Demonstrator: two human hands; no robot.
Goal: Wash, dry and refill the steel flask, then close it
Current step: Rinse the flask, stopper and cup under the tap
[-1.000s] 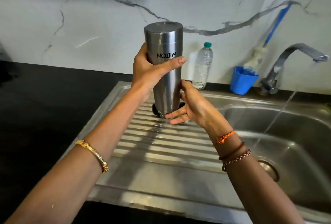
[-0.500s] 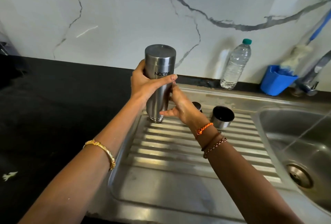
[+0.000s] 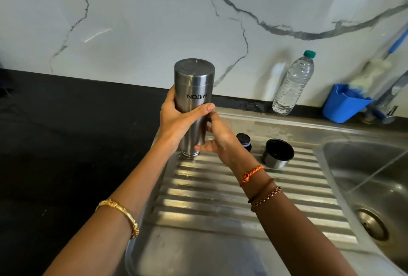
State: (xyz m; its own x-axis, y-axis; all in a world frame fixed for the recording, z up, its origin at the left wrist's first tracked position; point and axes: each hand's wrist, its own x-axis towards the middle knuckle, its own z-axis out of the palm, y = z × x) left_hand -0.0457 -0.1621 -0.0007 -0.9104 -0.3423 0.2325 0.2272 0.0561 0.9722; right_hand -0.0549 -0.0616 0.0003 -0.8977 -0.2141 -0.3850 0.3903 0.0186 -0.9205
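So the steel flask (image 3: pixel 194 108) is upside down in the middle of the frame, logo reading inverted, flat base pointing up. Its mouth end is down at the top left corner of the ribbed draining board (image 3: pixel 231 200); can't tell if it's actually touching the metal or just above it. The left hand (image 3: pixel 178 119) is wrapped round the middle of the flask, thumb across the front just under the logo. The right hand (image 3: pixel 218 139) sits against the lower right side of the flask with fingers mostly straight and loosely spread, thumb pointing left near the bottom rim. It looks wet.

Just right of that hand, on the board, there's a small dark stopper (image 3: pixel 244 141) and next to it the steel cap (image 3: pixel 278 153) standing open side up, dark inside. Those two are close together but apart from the flask.

Further back against the marble wall stands a clear plastic water bottle (image 3: pixel 293 82) with a green lid, upright. At the right edge there's a blue tub (image 3: pixel 344 105) with a brush (image 3: pixel 373 70) standing in it. The sink basin (image 3: pixel 375 165) is on the right with a thin stream of water falling into it. The black desk (image 3: pixel 66 132) fills the left side.
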